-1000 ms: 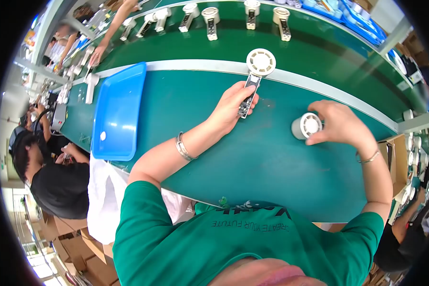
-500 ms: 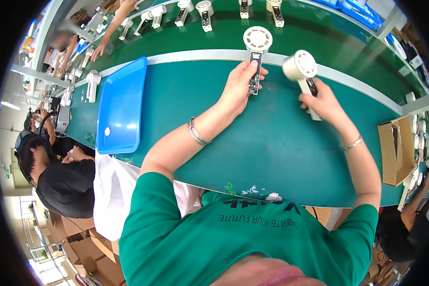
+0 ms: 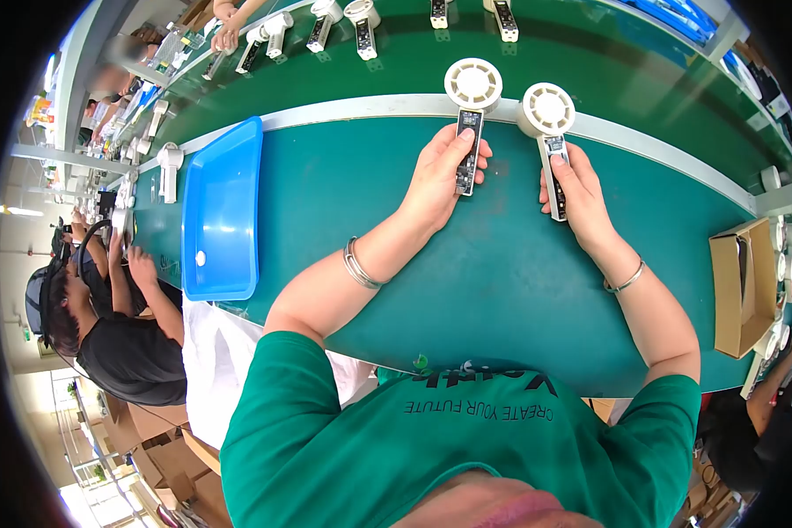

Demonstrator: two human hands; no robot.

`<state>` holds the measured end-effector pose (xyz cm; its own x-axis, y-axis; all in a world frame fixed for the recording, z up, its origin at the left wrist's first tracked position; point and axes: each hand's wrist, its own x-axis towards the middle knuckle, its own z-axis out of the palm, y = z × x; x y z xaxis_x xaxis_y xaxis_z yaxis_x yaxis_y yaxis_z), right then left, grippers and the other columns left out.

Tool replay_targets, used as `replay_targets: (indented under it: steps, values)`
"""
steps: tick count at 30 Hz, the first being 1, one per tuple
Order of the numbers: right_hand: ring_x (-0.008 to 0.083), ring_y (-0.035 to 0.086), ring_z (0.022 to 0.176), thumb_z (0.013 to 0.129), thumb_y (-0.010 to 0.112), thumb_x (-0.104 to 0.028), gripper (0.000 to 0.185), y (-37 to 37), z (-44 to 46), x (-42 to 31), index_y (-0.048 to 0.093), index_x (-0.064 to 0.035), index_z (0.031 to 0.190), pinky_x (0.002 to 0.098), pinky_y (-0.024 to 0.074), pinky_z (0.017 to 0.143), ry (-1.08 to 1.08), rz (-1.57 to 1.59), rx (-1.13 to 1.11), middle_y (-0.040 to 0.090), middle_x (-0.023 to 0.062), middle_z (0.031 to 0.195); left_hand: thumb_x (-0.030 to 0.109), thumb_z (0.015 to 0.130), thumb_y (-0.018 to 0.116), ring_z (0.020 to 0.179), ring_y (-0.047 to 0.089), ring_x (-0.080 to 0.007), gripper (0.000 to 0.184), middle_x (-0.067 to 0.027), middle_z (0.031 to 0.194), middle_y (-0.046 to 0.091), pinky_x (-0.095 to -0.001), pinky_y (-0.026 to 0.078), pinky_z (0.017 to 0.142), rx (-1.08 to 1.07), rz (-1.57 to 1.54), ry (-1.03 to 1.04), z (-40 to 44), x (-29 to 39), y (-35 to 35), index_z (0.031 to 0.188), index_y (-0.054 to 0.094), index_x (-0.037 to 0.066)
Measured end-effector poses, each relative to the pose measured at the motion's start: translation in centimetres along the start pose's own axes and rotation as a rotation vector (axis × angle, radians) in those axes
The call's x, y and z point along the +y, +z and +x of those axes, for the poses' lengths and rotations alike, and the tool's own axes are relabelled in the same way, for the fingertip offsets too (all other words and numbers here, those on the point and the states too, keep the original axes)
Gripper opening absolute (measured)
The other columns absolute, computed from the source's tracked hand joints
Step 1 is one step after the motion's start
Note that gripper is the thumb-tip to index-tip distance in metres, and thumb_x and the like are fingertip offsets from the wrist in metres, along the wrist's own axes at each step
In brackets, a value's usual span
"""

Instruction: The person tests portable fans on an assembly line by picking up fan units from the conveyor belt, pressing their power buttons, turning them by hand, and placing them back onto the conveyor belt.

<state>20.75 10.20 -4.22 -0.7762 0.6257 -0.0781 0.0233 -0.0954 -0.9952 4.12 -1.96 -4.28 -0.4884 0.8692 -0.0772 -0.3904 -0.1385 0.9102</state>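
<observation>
- Turned since prev: R fan, circuit side now to cam, just beside L fan, over green bench
- R hand: curled round R fan
- L hand: ditto, round L fan

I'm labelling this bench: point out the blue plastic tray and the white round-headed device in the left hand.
Blue plastic tray [image 3: 223, 204], head view: bare floor.
White round-headed device [image 3: 470, 120] in left hand [image 3: 436, 172], head view: upper handle.

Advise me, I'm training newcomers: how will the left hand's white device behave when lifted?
The white device looks stiff, its handle straight; likely top-heavy, given the wide round head; and perhaps fragile, with its circuit board exposed.
</observation>
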Motion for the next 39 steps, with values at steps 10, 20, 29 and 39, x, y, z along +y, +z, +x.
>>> replay_targets:
  steps: [10, 20, 29, 39]
  values:
    - [0.0084, 0.051, 0.061, 0.096, 0.047, -0.027, 0.038, -0.06, -0.3, -0.2, 0.038, 0.0009, 0.121, 0.0233, 0.0441, 0.051, 0.015, 0.018, 0.002, 0.051, 0.0035, 0.081, 0.027, 0.095, 0.05, 0.074, 0.054, -0.0093, 0.025, -0.005, 0.088, 0.058, -0.0239, 0.049, 0.065, -0.001, 0.003, 0.008, -0.11, -0.06, -0.06, 0.102, 0.05, 0.004]
    - [0.0068, 0.048, 0.055, 0.095, 0.049, -0.023, 0.036, 0.29, -0.48, -0.36, 0.037, -0.0002, 0.119, 0.0218, 0.0405, 0.046, -0.031, 0.041, 0.02, 0.05, 0.0026, 0.078, 0.024, 0.092, 0.055, 0.07, 0.054, -0.0085, 0.023, -0.0046, 0.082, 0.058, -0.0223, 0.047, 0.06, 0.018, -0.053, 0.018, -0.2, 0.02, 0.11, 0.101, 0.05, 0.004]
    - [0.0059, 0.047, 0.053, 0.095, 0.05, -0.022, 0.034, 0.07, -0.37, -0.12, 0.038, 0.0003, 0.118, 0.021, 0.0393, 0.045, -0.047, 0.074, -0.009, 0.05, 0.002, 0.076, 0.02, 0.09, 0.059, 0.069, 0.054, -0.007, 0.024, -0.0034, 0.08, 0.058, -0.0209, 0.046, 0.059, 0.004, 0.001, 0.015, -0.29, 0.17, 0.28, 0.106, 0.051, 0.004]
    - [0.0066, 0.047, 0.054, 0.095, 0.05, -0.029, 0.039, 0.05, -0.4, -0.08, 0.04, -0.0019, 0.12, 0.0206, 0.0384, 0.047, -0.039, 0.011, -0.023, 0.051, 0.0031, 0.08, 0.02, 0.088, 0.062, 0.068, 0.054, -0.0073, 0.028, -0.0042, 0.08, 0.059, -0.0214, 0.046, 0.058, -0.004, -0.06, 0.03, -0.11, -0.14, -0.1, 0.107, 0.051, 0.003]
